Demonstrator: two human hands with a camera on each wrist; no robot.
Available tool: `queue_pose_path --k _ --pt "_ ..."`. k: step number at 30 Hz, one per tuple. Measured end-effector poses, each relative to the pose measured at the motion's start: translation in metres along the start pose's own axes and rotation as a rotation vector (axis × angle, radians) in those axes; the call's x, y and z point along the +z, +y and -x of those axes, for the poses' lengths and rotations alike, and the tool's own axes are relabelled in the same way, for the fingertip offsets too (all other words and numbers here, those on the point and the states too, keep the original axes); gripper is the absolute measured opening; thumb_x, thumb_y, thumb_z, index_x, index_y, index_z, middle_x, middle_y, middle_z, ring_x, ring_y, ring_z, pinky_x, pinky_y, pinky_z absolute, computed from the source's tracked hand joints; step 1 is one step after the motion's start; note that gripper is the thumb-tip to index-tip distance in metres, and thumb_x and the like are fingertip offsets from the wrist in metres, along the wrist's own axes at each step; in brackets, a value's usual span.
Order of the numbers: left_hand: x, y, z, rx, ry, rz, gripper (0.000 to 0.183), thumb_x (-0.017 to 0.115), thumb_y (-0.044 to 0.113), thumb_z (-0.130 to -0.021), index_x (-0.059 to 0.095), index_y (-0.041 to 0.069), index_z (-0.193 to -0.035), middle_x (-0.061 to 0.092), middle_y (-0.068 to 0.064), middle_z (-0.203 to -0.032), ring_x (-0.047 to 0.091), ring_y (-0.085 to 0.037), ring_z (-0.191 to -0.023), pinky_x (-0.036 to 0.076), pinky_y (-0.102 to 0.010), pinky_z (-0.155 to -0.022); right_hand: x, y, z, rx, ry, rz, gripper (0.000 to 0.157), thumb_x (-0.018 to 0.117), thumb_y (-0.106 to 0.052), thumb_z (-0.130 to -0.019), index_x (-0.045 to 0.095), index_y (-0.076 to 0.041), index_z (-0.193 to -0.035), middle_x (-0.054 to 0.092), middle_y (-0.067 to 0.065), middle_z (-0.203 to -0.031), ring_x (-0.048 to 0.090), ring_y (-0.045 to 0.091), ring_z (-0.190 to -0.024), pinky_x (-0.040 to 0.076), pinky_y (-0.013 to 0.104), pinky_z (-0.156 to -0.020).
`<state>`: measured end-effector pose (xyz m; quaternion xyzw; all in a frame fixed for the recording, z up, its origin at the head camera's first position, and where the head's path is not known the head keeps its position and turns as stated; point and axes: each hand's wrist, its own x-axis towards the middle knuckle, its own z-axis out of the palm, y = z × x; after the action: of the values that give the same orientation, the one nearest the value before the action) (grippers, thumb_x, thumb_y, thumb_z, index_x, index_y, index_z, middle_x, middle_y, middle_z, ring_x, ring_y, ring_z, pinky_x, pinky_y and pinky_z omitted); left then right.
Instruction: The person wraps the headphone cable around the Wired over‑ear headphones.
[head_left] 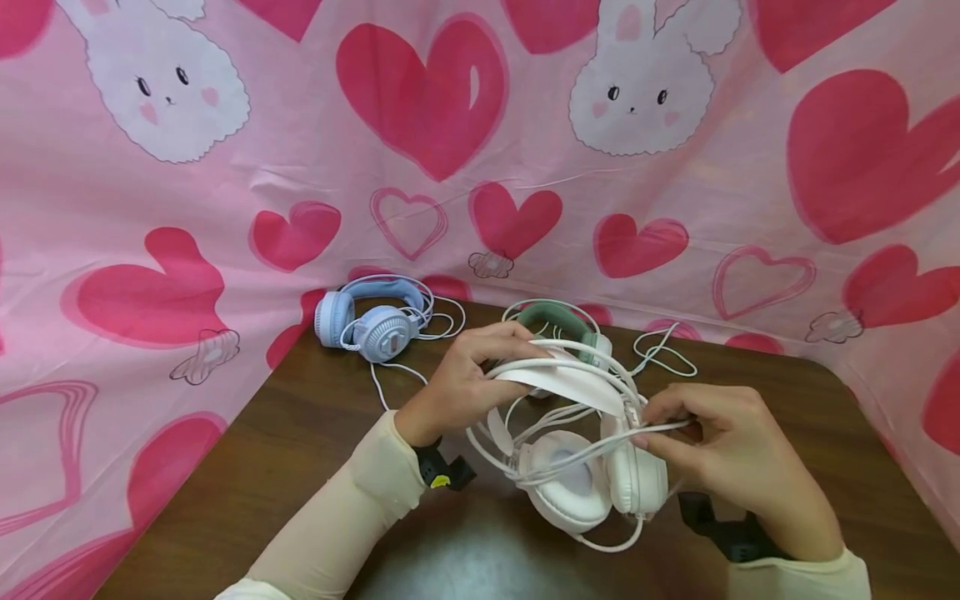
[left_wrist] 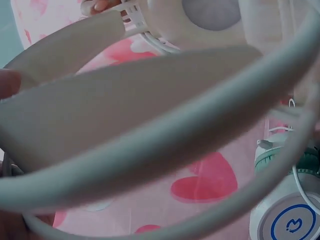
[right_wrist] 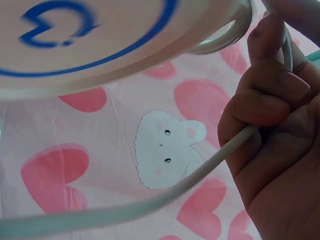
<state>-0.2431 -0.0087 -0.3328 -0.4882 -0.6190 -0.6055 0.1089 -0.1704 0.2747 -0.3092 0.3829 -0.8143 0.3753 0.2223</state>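
Observation:
White headphones (head_left: 573,492) are held up over the wooden table, their two padded ear cups hanging toward me. My left hand (head_left: 468,371) grips the headband at its left side, with the thumb under it. My right hand (head_left: 720,429) pinches the white cable (head_left: 600,446) beside the right ear cup, and its curled fingers wrap the cable in the right wrist view. Loops of that cable run across and around the headband and cups. Close up in the left wrist view is the headband (left_wrist: 135,110). A blue logo marks the ear cup (right_wrist: 110,45) in the right wrist view.
Light blue headphones (head_left: 386,333) lie at the table's back left. Green and white headphones (head_left: 558,317) sit at the back, partly hidden behind the white pair, with their white cable (head_left: 663,354) looped to the right. A pink heart-print cloth (head_left: 540,175) hangs behind the wooden table (head_left: 300,467).

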Motion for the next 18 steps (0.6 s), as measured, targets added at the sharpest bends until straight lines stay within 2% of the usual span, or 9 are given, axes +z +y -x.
queue_pose_path --k 3,6,9,15,18 --pt "-0.001 0.002 0.0 0.004 -0.007 0.026 0.023 0.069 -0.007 -0.081 0.071 -0.008 -0.104 0.064 -0.012 -0.102 0.057 -0.025 -0.093 0.049 -0.035 -0.071 -0.001 0.003 0.001 -0.051 0.024 -0.056 0.035 0.089 0.002 -0.06 0.07 -0.013 -0.085 0.063 -0.006 -0.073 0.053 0.001 -0.063 0.041 0.018 -0.049" --pt "-0.003 0.003 0.0 0.001 -0.024 0.035 0.023 0.068 -0.007 -0.08 0.07 -0.009 -0.103 0.065 -0.014 -0.103 0.058 -0.026 -0.094 0.049 -0.034 -0.071 -0.003 0.001 0.0 -0.06 0.027 -0.086 0.032 0.089 0.001 -0.062 0.069 -0.012 -0.084 0.063 -0.004 -0.072 0.052 0.001 -0.064 0.04 0.02 -0.049" --pt "-0.006 0.003 0.0 -0.005 -0.044 0.049 0.024 0.067 -0.008 -0.079 0.07 -0.011 -0.103 0.065 -0.016 -0.103 0.058 -0.027 -0.095 0.049 -0.035 -0.074 -0.006 -0.002 0.001 -0.058 0.026 -0.1 0.035 0.089 0.004 -0.059 0.069 -0.011 -0.083 0.063 -0.003 -0.073 0.053 0.002 -0.064 0.041 0.021 -0.051" --pt "-0.009 0.003 0.0 -0.008 -0.071 0.123 0.025 0.065 -0.007 -0.078 0.068 -0.013 -0.102 0.064 -0.02 -0.104 0.058 -0.03 -0.098 0.049 -0.036 -0.079 -0.012 -0.004 0.007 -0.002 -0.02 -0.123 0.05 0.087 0.016 -0.048 0.069 -0.013 -0.086 0.064 -0.003 -0.076 0.054 0.005 -0.067 0.043 0.022 -0.056" --pt "-0.009 0.003 0.0 -0.009 -0.096 0.178 0.025 0.064 -0.006 -0.078 0.067 -0.013 -0.102 0.064 -0.021 -0.103 0.058 -0.031 -0.096 0.048 -0.036 -0.077 -0.013 -0.005 0.007 0.002 -0.037 -0.145 0.051 0.087 0.015 -0.048 0.069 -0.012 -0.088 0.065 -0.003 -0.077 0.054 0.005 -0.066 0.043 0.022 -0.055"
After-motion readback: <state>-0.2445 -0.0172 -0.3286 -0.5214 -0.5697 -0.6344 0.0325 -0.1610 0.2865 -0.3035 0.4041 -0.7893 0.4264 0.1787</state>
